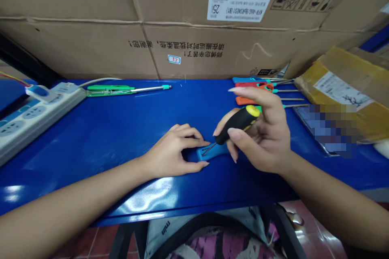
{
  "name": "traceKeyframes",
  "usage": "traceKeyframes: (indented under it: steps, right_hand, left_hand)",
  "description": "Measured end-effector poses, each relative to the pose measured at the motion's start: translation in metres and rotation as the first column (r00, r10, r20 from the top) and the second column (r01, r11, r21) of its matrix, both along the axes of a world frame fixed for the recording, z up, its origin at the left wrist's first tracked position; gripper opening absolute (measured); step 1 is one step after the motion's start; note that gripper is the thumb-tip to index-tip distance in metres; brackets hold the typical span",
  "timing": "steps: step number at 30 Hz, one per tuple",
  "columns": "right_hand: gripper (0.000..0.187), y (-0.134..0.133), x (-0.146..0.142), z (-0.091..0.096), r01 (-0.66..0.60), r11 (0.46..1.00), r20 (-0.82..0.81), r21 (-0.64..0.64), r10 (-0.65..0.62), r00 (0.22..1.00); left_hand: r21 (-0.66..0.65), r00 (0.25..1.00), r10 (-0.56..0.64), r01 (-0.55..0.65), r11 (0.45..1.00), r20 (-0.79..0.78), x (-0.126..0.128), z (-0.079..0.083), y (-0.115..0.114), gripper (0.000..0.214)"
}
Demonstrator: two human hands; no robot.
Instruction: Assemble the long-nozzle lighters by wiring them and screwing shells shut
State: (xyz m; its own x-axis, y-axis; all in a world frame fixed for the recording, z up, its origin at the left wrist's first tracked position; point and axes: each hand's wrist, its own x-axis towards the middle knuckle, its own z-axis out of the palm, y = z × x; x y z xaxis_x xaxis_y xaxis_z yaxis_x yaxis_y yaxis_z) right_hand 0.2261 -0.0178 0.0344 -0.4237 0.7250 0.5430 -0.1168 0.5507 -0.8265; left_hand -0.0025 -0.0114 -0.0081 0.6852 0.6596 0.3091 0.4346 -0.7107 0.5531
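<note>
A black screwdriver with a yellow cap (235, 124) is held in my right hand (267, 129), tilted, between the thumb and lower fingers while the index finger is raised. Its thin shaft slants down to a blue plastic handle-shaped piece (217, 152) lying on the table, and the tip meets the left end of that piece near a dark slot. My left hand (174, 149) rests on the table, its thumb and fingertips closed about the two sides of that same end. My right hand covers the piece's right part.
A blue table (106, 137) carries a white power strip (39, 113) at left, a green screwdriver (121, 90) at the back, and several tools with coloured handles (247, 100) at back right. A phone (319, 129) lies beside a taped carton (343, 85). A big cardboard box (182, 36) stands behind.
</note>
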Motion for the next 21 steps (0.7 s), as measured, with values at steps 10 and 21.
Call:
traceKeyframes:
  steps: [10, 21]
  right_hand:
    - [0.048, 0.003, 0.008, 0.005, 0.077, 0.970, 0.136, 0.230, -0.111, 0.985]
    - [0.051, 0.011, 0.013, 0.005, 0.136, 0.884, 0.184, 0.446, -0.239, 0.953]
  left_hand:
    - [0.007, 1.000, -0.005, 0.005, 1.000, 0.004, -0.001, -0.001, 0.000, 0.036]
    - [0.009, 1.000, -0.001, 0.001, 1.000, -0.005, -0.001, 0.000, 0.000, 0.037]
